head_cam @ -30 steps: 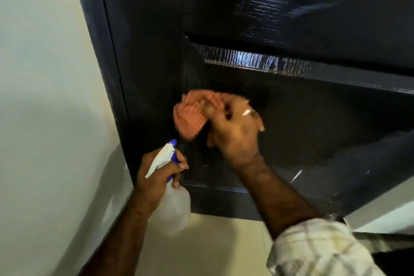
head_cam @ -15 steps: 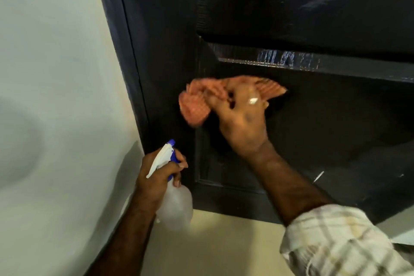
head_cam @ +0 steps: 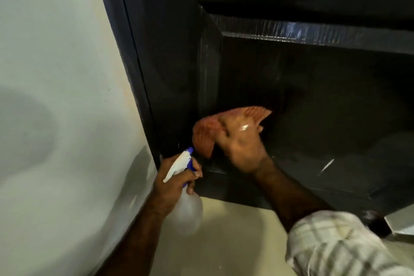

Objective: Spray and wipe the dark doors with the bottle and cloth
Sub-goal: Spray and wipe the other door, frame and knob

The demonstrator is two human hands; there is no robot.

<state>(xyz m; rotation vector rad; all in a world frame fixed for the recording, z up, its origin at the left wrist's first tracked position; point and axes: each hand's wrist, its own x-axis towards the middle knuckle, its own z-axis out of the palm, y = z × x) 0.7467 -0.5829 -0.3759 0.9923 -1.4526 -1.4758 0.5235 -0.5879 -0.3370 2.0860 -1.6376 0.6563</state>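
Bottle: translucent spray bottle (head_cam: 187, 213) with a white and blue trigger head, gripped round the neck by the left hand (head_cam: 173, 182), thumb curled over the head; nozzle points up towards the door. Contents hard to judge through the cloudy, blurred wall.
Cloth: orange-red cloth (head_cam: 207, 134) bunched under the right hand (head_cam: 240, 148) and pressed against the dark door (head_cam: 302, 96); one corner sticks out upper right, another fold hangs lower left, just above the nozzle.
Right hand: fingers bent over the cloth, holding it to the low left corner of the recessed panel; motion-blurred, so the exact grip is probably a clasp rather than a flat palm.
Edges: panel's raised moulding runs just left of and below the cloth; dark door frame (head_cam: 125, 56) meets the pale wall (head_cam: 56, 74) on the left; door's bottom edge meets the cream floor (head_cam: 235, 231).
Open room: wide bare panel to the right of and above the cloth; floor open between the two forearms.
Cut off: checked sleeve (head_cam: 336, 246) clipped at the lower right; upper door out of view; a light scuff mark (head_cam: 327, 165) low on the panel.
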